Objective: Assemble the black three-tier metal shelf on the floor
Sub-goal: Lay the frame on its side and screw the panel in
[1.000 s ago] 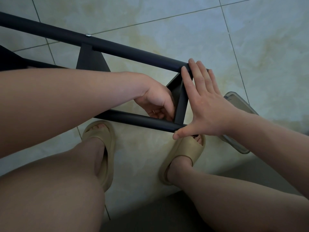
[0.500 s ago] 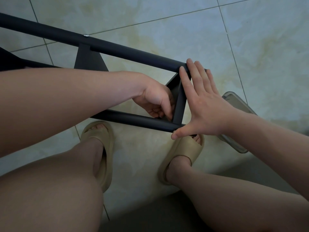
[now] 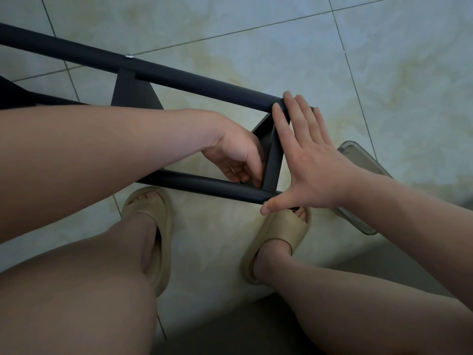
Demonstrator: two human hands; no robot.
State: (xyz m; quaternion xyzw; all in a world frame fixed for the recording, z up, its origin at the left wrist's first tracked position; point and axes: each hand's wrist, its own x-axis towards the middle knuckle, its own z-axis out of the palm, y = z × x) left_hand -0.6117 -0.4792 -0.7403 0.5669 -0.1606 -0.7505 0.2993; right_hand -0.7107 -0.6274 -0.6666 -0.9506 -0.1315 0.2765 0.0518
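Observation:
The black metal shelf lies on its side on the tiled floor. Its upper tube (image 3: 192, 78) and lower tube (image 3: 204, 184) run from the left to an end shelf panel (image 3: 272, 160). Another panel (image 3: 133, 96) joins the upper tube under a silver screw head (image 3: 129, 56). My right hand (image 3: 307, 160) presses flat against the outer face of the end panel, fingers on the upper tube's end and thumb at the lower tube's end. My left hand (image 3: 238, 157) reaches inside the frame, fingers curled and pinching something small at the corner of panel and lower tube; the part itself is hidden.
A clear greyish plastic piece (image 3: 358, 224) lies on the floor behind my right wrist. My feet in beige sandals (image 3: 153, 208) (image 3: 286, 231) stand just below the lower tube, with my knees in the foreground. Pale floor tiles stretch beyond the shelf.
Both hands stay at the same corner. My left fingers have shifted slightly at the joint; the shelf and my right hand have not visibly moved.

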